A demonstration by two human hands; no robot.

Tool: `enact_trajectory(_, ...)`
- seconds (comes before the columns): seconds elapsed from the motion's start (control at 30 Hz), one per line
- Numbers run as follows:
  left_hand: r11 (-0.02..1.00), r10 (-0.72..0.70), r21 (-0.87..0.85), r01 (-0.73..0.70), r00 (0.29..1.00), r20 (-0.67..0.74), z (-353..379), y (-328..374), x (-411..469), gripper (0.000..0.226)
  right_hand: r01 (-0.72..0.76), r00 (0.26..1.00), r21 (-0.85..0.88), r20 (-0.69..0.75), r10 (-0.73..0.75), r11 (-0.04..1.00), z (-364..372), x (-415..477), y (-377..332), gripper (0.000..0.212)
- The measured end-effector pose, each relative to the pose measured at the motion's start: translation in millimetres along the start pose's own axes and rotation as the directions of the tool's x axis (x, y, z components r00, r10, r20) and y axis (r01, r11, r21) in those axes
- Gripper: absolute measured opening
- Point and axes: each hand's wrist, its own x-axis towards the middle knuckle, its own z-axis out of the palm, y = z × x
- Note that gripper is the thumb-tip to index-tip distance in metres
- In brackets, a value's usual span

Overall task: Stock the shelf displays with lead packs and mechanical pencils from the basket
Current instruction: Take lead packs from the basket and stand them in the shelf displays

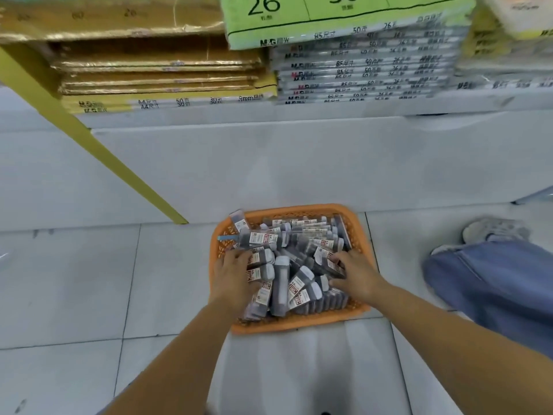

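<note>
An orange plastic basket sits on the floor tiles, heaped with several dark lead packs that have white caps and red-and-white labels. My left hand reaches into the basket's left side, its fingers curled round lead packs there. My right hand is in the right side, fingers and thumb closing round a pack at the edge of the heap. A blue pencil-like item pokes out at the basket's left rim.
A white shelf base runs behind the basket, with a yellow shelf post slanting down to the floor. Stacked paper packs in gold, grey and green fill the shelf above. A person's jeans leg and shoe stand at the right.
</note>
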Motion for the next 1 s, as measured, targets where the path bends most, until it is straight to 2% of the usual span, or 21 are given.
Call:
enact_trajectory(0.1,0.997,0.023,0.074,-0.024,1.0,0.01,-3.5,0.4,6.0,0.075,0.006,1.0,0.019,0.026,-0.007,1.0,-3.1,3.9,1.0,0.056)
enact_trajectory(0.2,0.998,0.034,0.058,-0.034,0.999,0.009,-5.8,4.5,5.5,0.071,0.036,0.998,0.056,0.042,-0.039,0.998,-5.7,6.1,1.4,0.051)
enact_trajectory(0.3,0.992,0.064,0.108,-0.061,0.998,-0.023,-10.4,8.3,3.5,0.064,0.041,0.997,0.142,0.065,-0.051,0.989,-3.4,6.4,1.6,0.036)
enact_trajectory(0.37,0.993,0.057,0.101,-0.057,0.998,0.009,-14.7,10.4,2.9,0.063,0.058,0.996,0.15,0.06,-0.068,0.987,0.3,6.1,1.1,0.024)
enact_trajectory(0.47,1.0,0.012,0.004,-0.013,0.998,0.067,-18.5,12.0,2.4,0.054,0.045,0.998,0.235,0.034,-0.054,0.971,0.9,3.9,-0.4,0.019)
enact_trajectory(0.6,0.968,0.032,-0.252,-0.012,0.996,0.078,-23.5,12.8,-2.3,0.013,0.05,0.998,0.427,-0.048,-0.032,0.903,-12.9,0.1,-13.2,0.019)
enact_trajectory(0.67,0.919,-0.027,-0.389,0.058,0.996,0.084,-27.4,16.0,-4.4,0.017,0.077,0.996,0.496,-0.078,-0.044,0.865,-21.7,-2.8,-27.5,0.021)
enact_trajectory(0.73,0.827,-0.13,-0.544,0.141,0.99,0.059,-32.6,22.3,-4.3,0.02,0.11,0.993,0.56,-0.088,-0.074,0.821,-28.0,-5.9,-44.5,0.022)
enact_trajectory(0.8,0.653,-0.177,-0.737,0.176,0.981,0.077,-43.0,35.4,-5.4,0.019,0.138,0.99,0.636,-0.085,-0.109,0.759,-32.3,-8.5,-63.8,0.021)
enact_trajectory(0.87,0.422,-0.091,-0.885,0.194,0.981,0.172,-58.8,54.0,-9.6,0.019,0.153,0.988,0.73,-0.104,-0.113,0.666,-37.9,-12.8,-84.7,0.026)
enact_trajectory(0.93,0.161,0.018,-0.959,0.235,0.97,0.241,-77.0,72.7,-14.6,0.022,0.176,0.984,0.778,-0.145,-0.1,0.603,-48.1,-21.3,-105.0,0.024)
enact_trajectory(1.0,-0.025,0.096,-0.975,0.22,0.972,0.216,-96.5,83.0,-20.0,0.033,0.227,0.973,0.78,-0.204,-0.106,0.583,-62.2,-35.0,-123.8,0.017)
